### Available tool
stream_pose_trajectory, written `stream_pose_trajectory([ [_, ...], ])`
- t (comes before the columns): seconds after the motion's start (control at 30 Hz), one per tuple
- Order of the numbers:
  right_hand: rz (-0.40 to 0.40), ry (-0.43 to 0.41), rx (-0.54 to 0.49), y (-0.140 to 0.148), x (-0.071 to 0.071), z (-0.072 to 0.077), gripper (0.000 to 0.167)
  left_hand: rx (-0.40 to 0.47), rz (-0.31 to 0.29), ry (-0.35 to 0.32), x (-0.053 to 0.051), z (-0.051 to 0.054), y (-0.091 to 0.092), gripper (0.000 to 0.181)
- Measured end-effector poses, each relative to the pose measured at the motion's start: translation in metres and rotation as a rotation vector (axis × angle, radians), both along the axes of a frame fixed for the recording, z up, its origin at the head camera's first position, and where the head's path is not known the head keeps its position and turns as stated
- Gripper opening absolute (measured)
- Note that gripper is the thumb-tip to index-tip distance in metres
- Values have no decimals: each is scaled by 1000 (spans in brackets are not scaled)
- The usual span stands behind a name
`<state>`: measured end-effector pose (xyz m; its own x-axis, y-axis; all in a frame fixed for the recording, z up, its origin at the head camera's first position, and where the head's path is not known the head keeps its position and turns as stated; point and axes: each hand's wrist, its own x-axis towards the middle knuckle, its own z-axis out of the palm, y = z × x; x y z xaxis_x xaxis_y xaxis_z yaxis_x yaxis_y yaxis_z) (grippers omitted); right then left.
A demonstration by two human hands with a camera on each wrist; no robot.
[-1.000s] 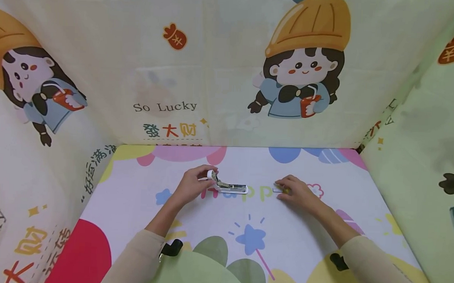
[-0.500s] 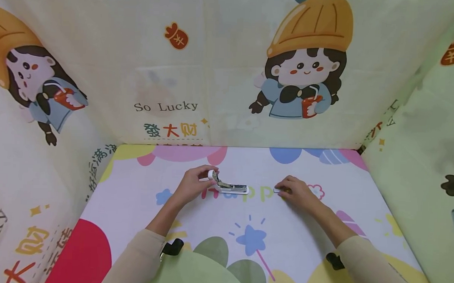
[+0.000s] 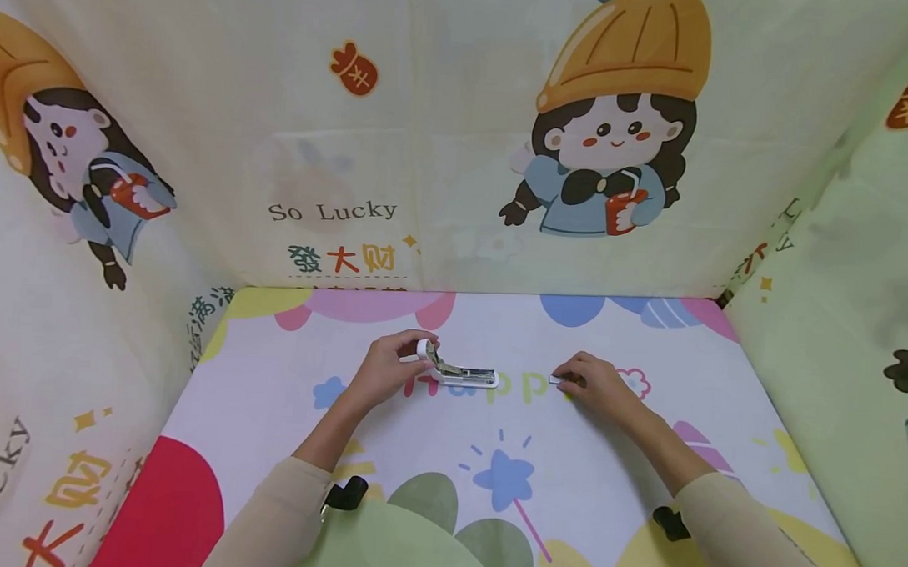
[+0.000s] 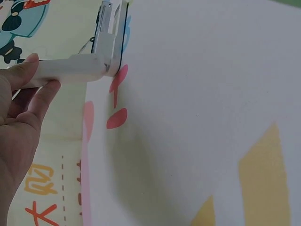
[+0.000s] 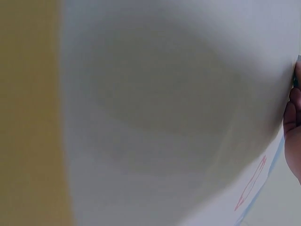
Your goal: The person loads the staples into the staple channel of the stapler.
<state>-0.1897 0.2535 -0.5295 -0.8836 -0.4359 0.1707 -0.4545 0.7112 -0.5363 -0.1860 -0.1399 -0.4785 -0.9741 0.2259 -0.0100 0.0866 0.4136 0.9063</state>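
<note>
1. Head view, with twelve o'clock at the far edge of the white, brightly printed desk [image 3: 605,481]: a white plastic stapler [image 3: 458,381] with a bare metal magazine sits near the middle, its long base pointing to three o'clock and its white top cover [image 4: 70,69] swung up at the nine o'clock end.
2. Left hand [image 3: 388,365], at the stapler's nine o'clock, pinches that cover narrowly between thumb and fingers. Whether the base rests on the desk or hangs just above it, I cannot tell.
3. Right hand [image 3: 595,384], well apart from the stapler at its three o'clock, holds a small, thin silvery strip [image 3: 553,380] in a narrow fingertip pinch. One end pokes out toward nine o'clock; it may be a row of staples, but it is too small to be sure.
4. Squeezing or twisting the strip too hard could, I judge, snap it or flick it from the fingertips.
5. Loosening the left pinch could let the cover drop toward the magazine, catching any finger there.
6. Since only the nine o'clock end is held, a push on the far end might swing the base sideways.
</note>
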Motion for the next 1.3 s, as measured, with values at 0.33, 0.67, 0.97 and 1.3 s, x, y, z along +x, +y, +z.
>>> stream_pose_trajectory([
  [0.33, 3, -18, 22, -1, 2, 2, 17, -1, -1, -3, 1, -1, 1, 39],
  [0.67, 50, 19, 1, -7, -1, 7, 18, -11, 8, 4, 1, -1, 1, 38],
  [0.97, 102, 47, 5, -26, -10, 17, 18, -28, 12, 11, 2, -1, 1, 39],
  [1.3, 142, -2, -30, -55, -11, 29, 17, -41, 4, 4, 2, 1, 0, 39],
])
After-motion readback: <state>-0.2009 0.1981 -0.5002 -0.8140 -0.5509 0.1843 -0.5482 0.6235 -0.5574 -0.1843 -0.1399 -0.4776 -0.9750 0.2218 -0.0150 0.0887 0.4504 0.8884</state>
